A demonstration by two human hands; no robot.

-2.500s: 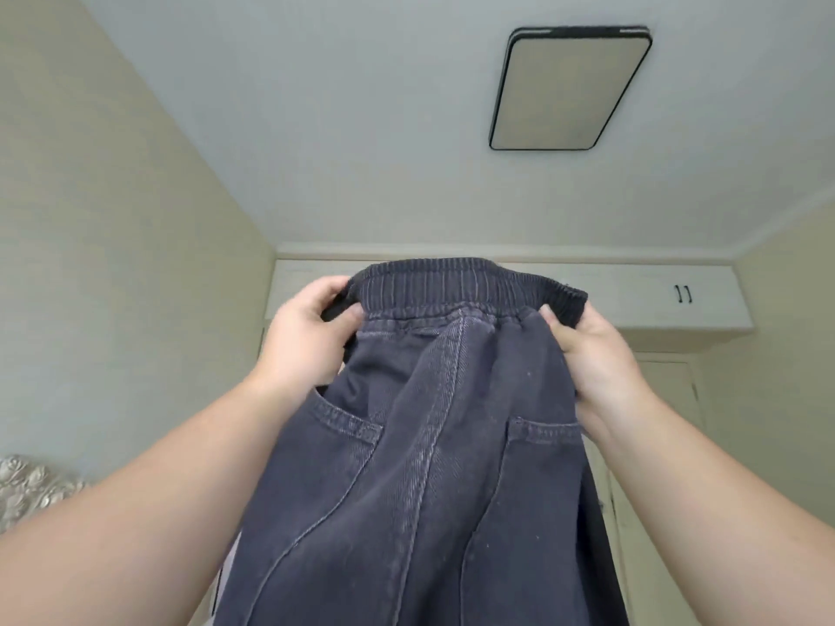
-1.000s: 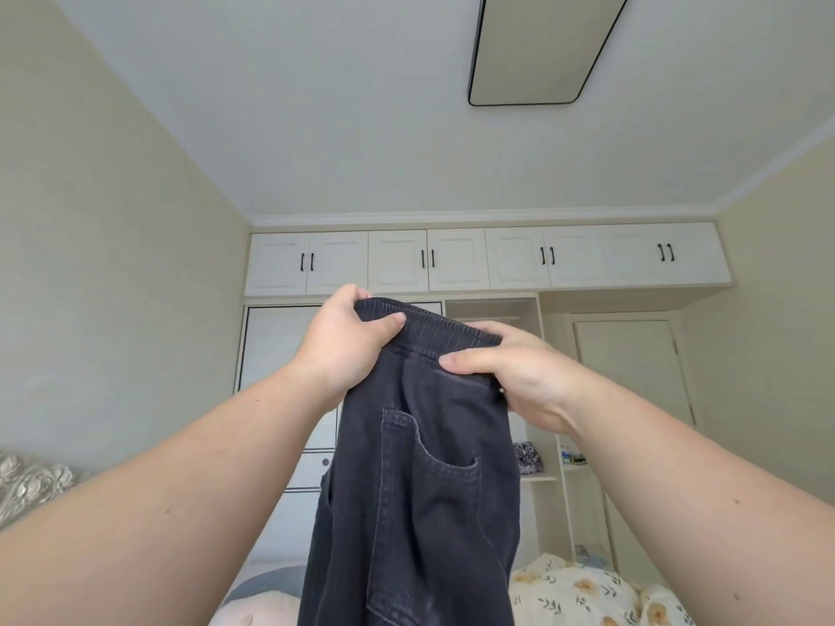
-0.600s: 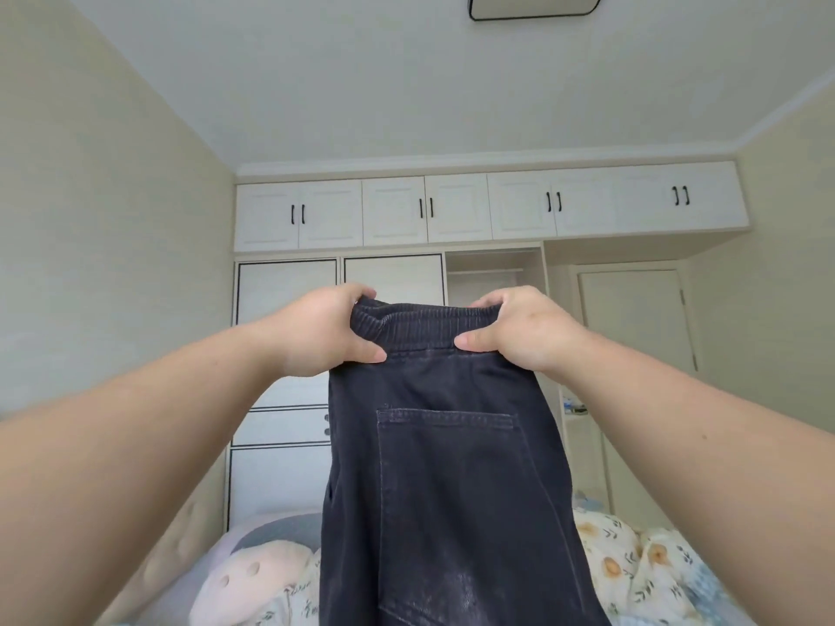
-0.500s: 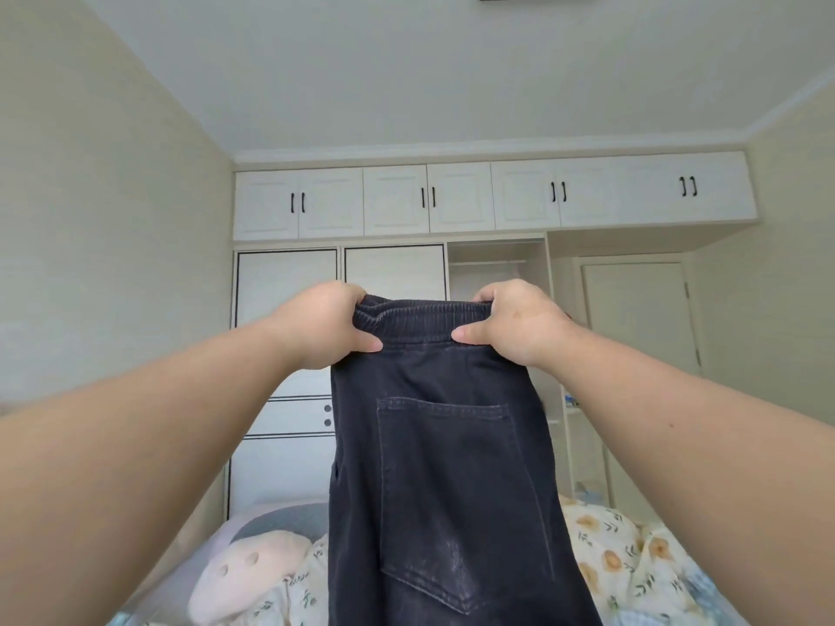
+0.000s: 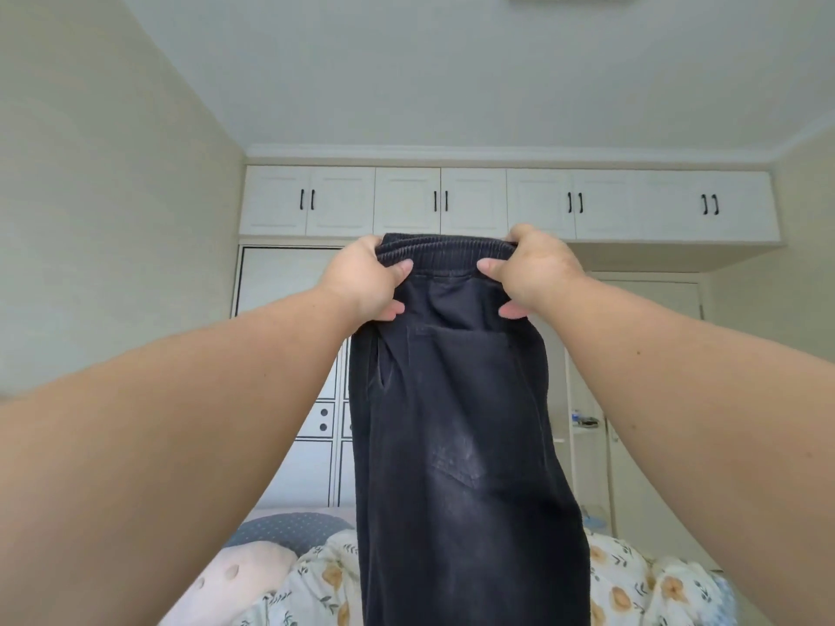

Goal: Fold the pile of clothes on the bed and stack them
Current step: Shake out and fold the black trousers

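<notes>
Left hand (image 5: pixel 363 282) and right hand (image 5: pixel 533 271) each grip an end of the elastic waistband, at frame centre, fingers curled round it. Between them the dark trousers (image 5: pixel 456 445) hang lengthwise, waistband up, legs running straight down past the bottom edge, above the floral bedding (image 5: pixel 632 585).

A home bedroom is showing here: a floral duvet (image 5: pixel 632 580) and a pink pillow (image 5: pixel 235 580) are lying on the bed, a white built-in wardrobe (image 5: pixel 289 445) is standing behind, and overhead cabinets (image 5: pixel 497 203) are running below the ceiling.
</notes>
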